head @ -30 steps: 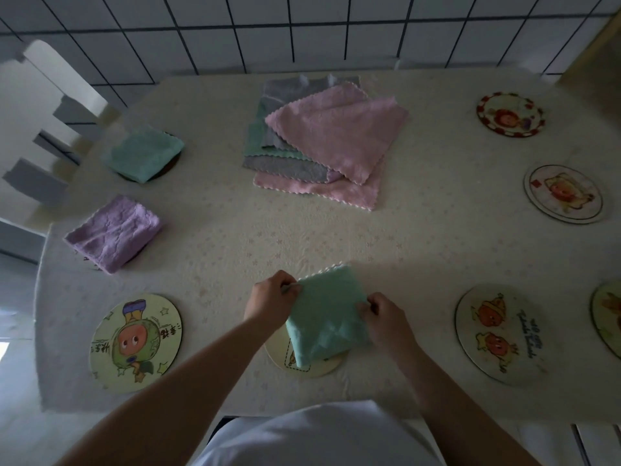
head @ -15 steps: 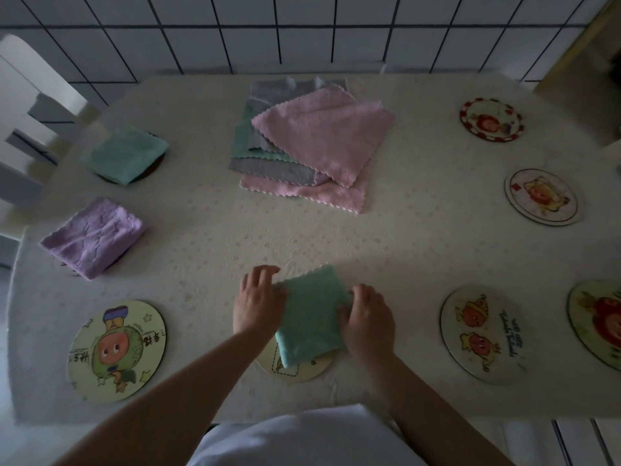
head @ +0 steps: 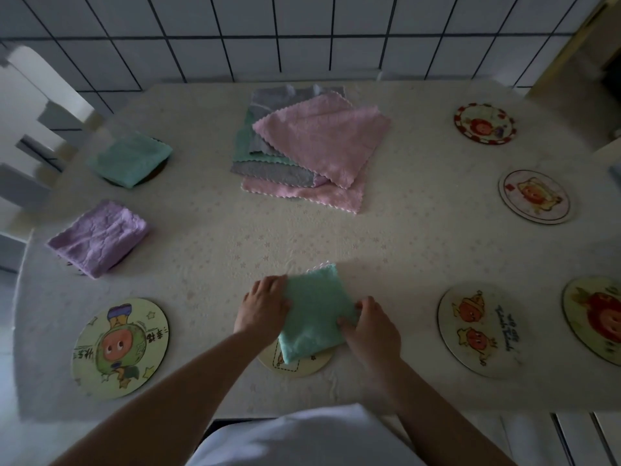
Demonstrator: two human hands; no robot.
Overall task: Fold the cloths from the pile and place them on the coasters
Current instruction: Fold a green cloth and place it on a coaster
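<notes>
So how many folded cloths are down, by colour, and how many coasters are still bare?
Folded green cloths: 2
Folded purple cloths: 1
Bare coasters: 5
Total: 8

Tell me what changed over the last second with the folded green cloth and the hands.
The left hand released its pinch on the folded green cloth and now lies flat against its left edge; the right hand stays on the right edge. The cloth remains over the round coaster. The cloth pile is unchanged.
</notes>
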